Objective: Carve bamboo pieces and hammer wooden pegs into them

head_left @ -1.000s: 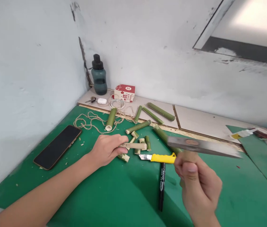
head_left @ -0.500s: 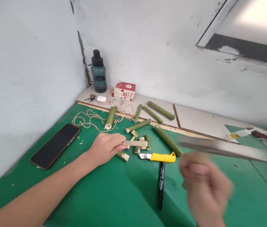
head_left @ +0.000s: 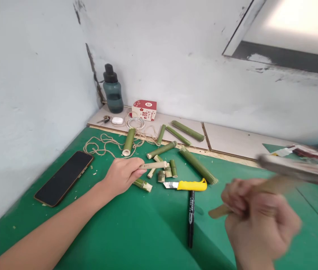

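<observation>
My left hand (head_left: 123, 174) is closed around a pale wooden stick (head_left: 155, 165) with small dark markings. The stick points right, above several short green bamboo pieces (head_left: 161, 175). A cut bamboo length (head_left: 143, 184) lies just below that hand. My right hand (head_left: 262, 221) is raised at the right, wrapped around the wooden handle (head_left: 217, 212) of a hammer-like tool. Its long grey metal head (head_left: 302, 168) is blurred and runs out of view on the right. Between the hands lie a yellow utility knife (head_left: 191, 185), its blade out, and a black marker (head_left: 191, 221).
A phone (head_left: 64, 178) lies on the green table (head_left: 113, 240) at left, near loose twine (head_left: 99, 144). Longer bamboo lengths (head_left: 198, 165) lie toward the back. On the ledge stand a water bottle (head_left: 113, 92) and a red-and-white box (head_left: 144, 110), against the wall.
My right hand has moved right with the tool, and more of its wooden handle shows. My left hand still grips the stick. The whole view has shifted slightly.
</observation>
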`<state>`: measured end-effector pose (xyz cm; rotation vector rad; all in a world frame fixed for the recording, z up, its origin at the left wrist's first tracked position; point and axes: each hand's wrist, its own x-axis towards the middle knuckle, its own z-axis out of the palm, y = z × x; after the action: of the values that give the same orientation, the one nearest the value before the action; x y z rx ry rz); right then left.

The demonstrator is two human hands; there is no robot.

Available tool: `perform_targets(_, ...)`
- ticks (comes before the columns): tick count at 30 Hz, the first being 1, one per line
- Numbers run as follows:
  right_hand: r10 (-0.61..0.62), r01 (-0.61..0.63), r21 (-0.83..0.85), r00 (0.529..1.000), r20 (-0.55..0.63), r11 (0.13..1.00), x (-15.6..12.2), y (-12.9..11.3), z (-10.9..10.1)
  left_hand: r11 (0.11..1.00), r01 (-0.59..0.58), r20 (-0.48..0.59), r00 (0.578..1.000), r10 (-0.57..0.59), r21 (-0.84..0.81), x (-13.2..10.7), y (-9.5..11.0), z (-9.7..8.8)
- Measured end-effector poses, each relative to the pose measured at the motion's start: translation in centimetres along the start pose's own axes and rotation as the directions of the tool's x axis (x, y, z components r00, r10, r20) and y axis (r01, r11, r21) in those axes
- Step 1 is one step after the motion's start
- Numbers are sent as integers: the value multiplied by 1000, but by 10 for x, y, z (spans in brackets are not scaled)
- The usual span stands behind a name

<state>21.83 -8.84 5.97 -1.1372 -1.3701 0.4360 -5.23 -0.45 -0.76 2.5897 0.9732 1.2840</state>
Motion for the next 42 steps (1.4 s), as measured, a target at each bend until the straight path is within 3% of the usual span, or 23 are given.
perform_targets(1, -12, 12, 13, 1000, -15, 1000, 0, 0, 0, 1000, -8, 7, 1000, 8, -9, 0, 0, 0)
perform_targets(4, 51, -29, -86, 963, 265, 996, -1, -1, 4, 1000, -16, 26, 1000, 16, -12, 0, 1, 0)
perform_targets(5, 68, -41, -97, 952, 297, 994, -1, -2, 4, 1000, -9, 18, 1000, 9, -9, 0, 1, 0)
perform_targets(9, 0, 2, 78, 1000, -29, 997, -1, -3, 5, 999, -18, -7, 1000, 17, -30, 0, 2, 0)
perform_targets(10, -4, 6, 81, 1000, -22, 997, -2, -3, 5, 999, -28, 1, 1000, 28, -36, 0, 2, 0)
perform_targets(13, 62, -51, -49, 963, 263, 998, -1, -3, 4, 999, -33, 20, 999, 33, -30, -1, 3, 1)
perform_targets(14, 87, -73, -60, 960, 265, 995, 0, -3, 4, 999, -23, 14, 1000, 23, -28, -1, 3, 1)
perform_targets(17, 62, -60, 62, 998, -18, 996, 3, -4, 1, 999, -19, -7, 1000, 19, -42, 0, 4, 1)
perform_targets(18, 51, -49, 66, 998, -40, 997, 3, -4, 1, 998, -28, -7, 1000, 28, -47, 0, 4, 1)
perform_targets(20, 76, -72, -30, 984, 163, 997, 2, -3, 1, 998, -40, 10, 999, 41, -39, 0, 3, 1)
perform_targets(21, 105, -78, -102, 952, 288, 992, 1, -2, 1, 999, -37, 13, 999, 37, -28, 0, 3, 1)
perform_targets(22, 121, -80, -134, 935, 333, 988, 0, -1, 1, 1000, -26, 10, 1000, 26, -16, 0, 3, 1)
perform_targets(24, 75, -71, -31, 985, 157, 997, -1, 0, 1, 1000, -5, -11, 1000, 5, -5, 1, 1, 0)
perform_targets(26, 29, -26, 83, 999, -35, 996, -1, 0, 1, 1000, -10, -19, 1000, 10, -11, 1, 1, 0)
perform_targets(27, 41, -41, 81, 999, -7, 996, -1, -1, 2, 1000, -15, -7, 1000, 15, -12, 1, 1, 0)
perform_targets(28, 71, -75, 36, 992, 103, 997, -1, -1, 2, 1000, -15, 11, 1000, 15, -10, 0, 1, 0)
perform_targets(30, 143, -114, -104, 931, 335, 988, -1, -2, 3, 1000, -1, 30, 1000, 1, 1, 0, 1, 0)
perform_targets(31, 152, -121, -113, 929, 337, 986, -1, -3, 3, 1000, 11, 25, 1000, -11, 4, 0, 1, 0)
perform_targets(34, 68, -70, 70, 997, 34, 995, -1, -3, 2, 1000, 4, -4, 1000, -4, -7, 1, 1, 0)
perform_targets(35, 70, -72, 84, 997, 23, 994, -1, -2, 2, 1000, -8, -1, 1000, 8, -10, 1, 1, 0)
perform_targets(38, 155, -151, -38, 935, 320, 988, -3, -1, 3, 1000, -16, 24, 1000, 16, 2, 0, 0, 0)
perform_targets(39, 170, -164, -46, 924, 343, 985, -3, 0, 3, 1000, -7, 19, 1000, 7, 6, 0, 0, 1)
perform_targets(42, 107, -110, 122, 994, 36, 986, -3, 1, 2, 1000, 3, -7, 1000, -3, -8, 0, -1, 2)
